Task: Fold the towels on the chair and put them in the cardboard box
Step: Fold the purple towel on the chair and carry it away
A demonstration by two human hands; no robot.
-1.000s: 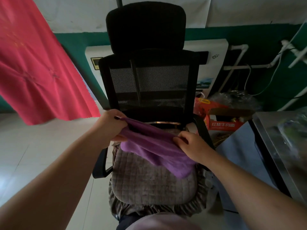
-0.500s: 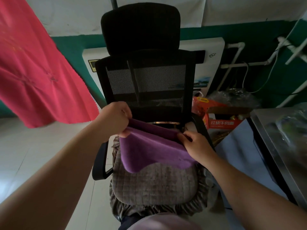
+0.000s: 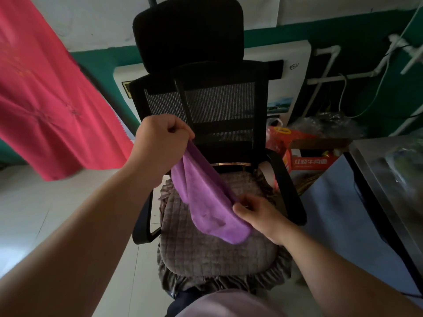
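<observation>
— Since half a second back, what moved?

— Both hands. Then the left hand (image 3: 160, 145) sat low by the seat and the right was level with it, the towel stretched flat between them. Now the left hand is raised in front of the chair (image 3: 201, 92) back, and the right hand (image 3: 261, 216) has dropped toward the front of the seat, so the towel (image 3: 206, 197) hangs on a slant.

— Start with the big things, then.

— Red cloth (image 3: 45, 99) fills the space left of the chair, hanging past its back. The chair itself is black, with a mesh back, a headrest on top and two armrests. A white appliance (image 3: 288, 88) stands behind the chair against a green wall. A steel table (image 3: 389, 179) edge runs down the right of the chair.

— And on the chair?

— A grey quilted cushion (image 3: 217, 255) with a frilled edge covers the seat. A cardboard box (image 3: 313, 156) with red sides sits on the floor right of the chair, just past the right armrest, flaps open.

— The towel?

— Purple, above the cushion, bunched narrow at the top and wider at the bottom, its lower end touching the cushion or just above it; I cannot tell which.

— Grips?

— Left hand is a closed fist, fingers pinching the towel's upper end. Right hand pinches the lower edge between thumb and fingers.
</observation>
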